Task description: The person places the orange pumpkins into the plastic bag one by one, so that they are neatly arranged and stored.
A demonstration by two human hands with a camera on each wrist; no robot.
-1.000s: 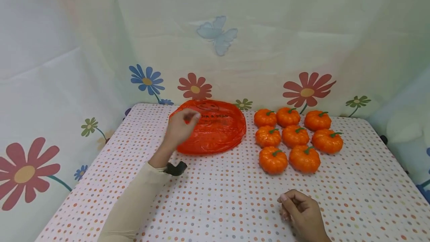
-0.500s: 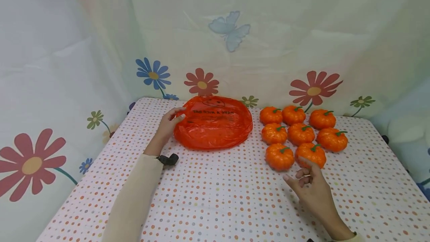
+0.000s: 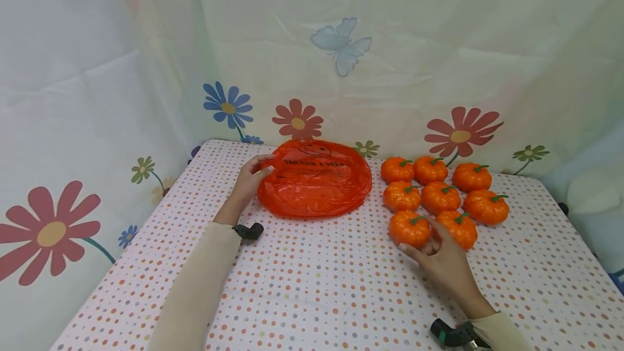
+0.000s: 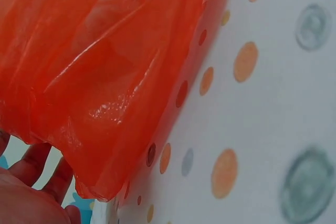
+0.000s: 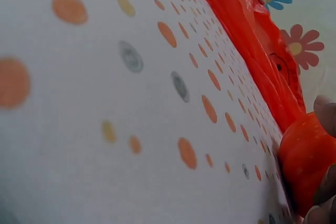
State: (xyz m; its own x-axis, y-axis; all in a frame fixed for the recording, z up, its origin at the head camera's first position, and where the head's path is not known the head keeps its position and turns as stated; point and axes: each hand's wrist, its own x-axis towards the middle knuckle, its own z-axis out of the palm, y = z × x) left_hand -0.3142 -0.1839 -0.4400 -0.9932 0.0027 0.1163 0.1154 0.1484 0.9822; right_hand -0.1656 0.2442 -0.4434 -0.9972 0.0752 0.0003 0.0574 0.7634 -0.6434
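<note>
A thin red plastic bag (image 3: 317, 188) with printed lettering and a face lies toward the back of the table. My left hand (image 3: 247, 182) is at its left end, with thumb and fingers around the edge; in the left wrist view the fingers (image 4: 32, 163) show behind the bag's rim. Several small orange pumpkins with green stems stand in rows on the right. My right hand (image 3: 446, 259) grips the front-left pumpkin (image 3: 408, 229), thumb at its near side and fingers on its right. The right wrist view shows fingertips (image 5: 326, 113) against that pumpkin's skin.
Other pumpkins stand close by the gripped one, the nearest (image 3: 460, 229) just to its right. A dotted cloth (image 3: 312, 280) covers the table. Behind hangs a pale curtain (image 3: 414, 58) with printed flowers and a butterfly. Each wrist wears a small black camera (image 3: 249, 231).
My left hand has moved from above the bag to its left edge. My right hand has moved forward from the table's front and taken hold of the front-left pumpkin.
</note>
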